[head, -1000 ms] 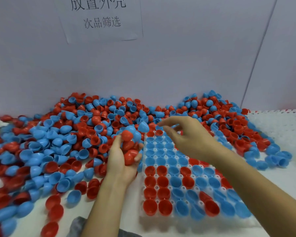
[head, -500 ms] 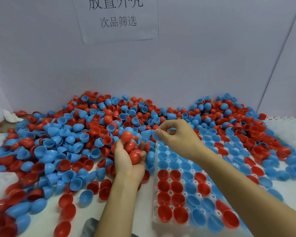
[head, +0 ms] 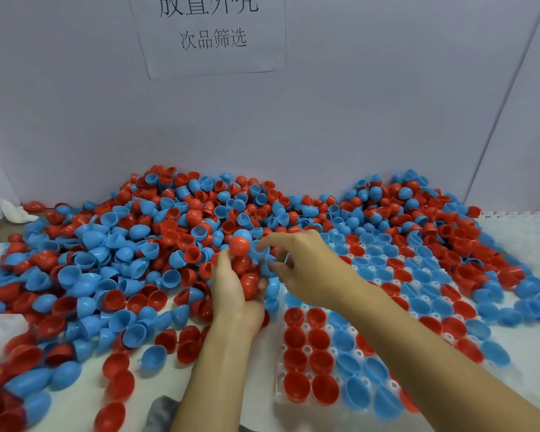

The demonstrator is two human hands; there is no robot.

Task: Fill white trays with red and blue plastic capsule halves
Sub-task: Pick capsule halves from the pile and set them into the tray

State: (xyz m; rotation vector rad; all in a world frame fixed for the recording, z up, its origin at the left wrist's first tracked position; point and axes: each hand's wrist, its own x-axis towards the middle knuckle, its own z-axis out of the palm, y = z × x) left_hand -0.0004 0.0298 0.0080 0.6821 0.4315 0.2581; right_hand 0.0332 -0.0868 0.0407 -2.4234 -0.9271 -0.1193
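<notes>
Fingers (head: 264,244) pinching glossy blue half-shell (head: 258,249), left hand (head: 236,288) cupping smooth red domes (head: 248,280)

paper sign (head: 212,32) on wall, top line cut off, below "次品筛选"

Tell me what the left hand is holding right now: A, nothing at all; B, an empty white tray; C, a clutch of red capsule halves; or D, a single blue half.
C: the left hand has its fingers curled up round several red capsule halves, beside the white tray, while the right hand reaches in toward them.
</notes>
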